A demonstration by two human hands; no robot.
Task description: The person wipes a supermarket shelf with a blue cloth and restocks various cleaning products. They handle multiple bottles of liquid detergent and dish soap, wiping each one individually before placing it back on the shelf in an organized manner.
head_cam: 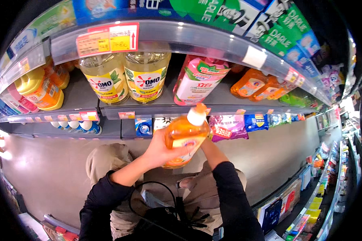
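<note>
An orange bottle of dish soap (181, 132) with a white and orange cap is held up in front of the shelf, tilted to the right. My left hand (161, 150) is closed around its left side, the thumb across the label. My right hand (205, 143) is mostly hidden behind the bottle; whether its fingers touch the bottle cannot be seen. Behind it on the shelf stand two clear OMO bottles (146, 78) and a pink bottle (199, 81). Smaller orange bottles (249, 82) stand further right.
A shelf edge with price tags (169, 111) runs across just behind the bottle. Below it lie a purple bag (229, 126) and a blue pack (256, 122). A yellow-capped jug (42, 90) stands at left. Boxes of Darlie toothpaste (271, 33) fill the upper shelf. Another stocked shelf (307, 205) curves along the right.
</note>
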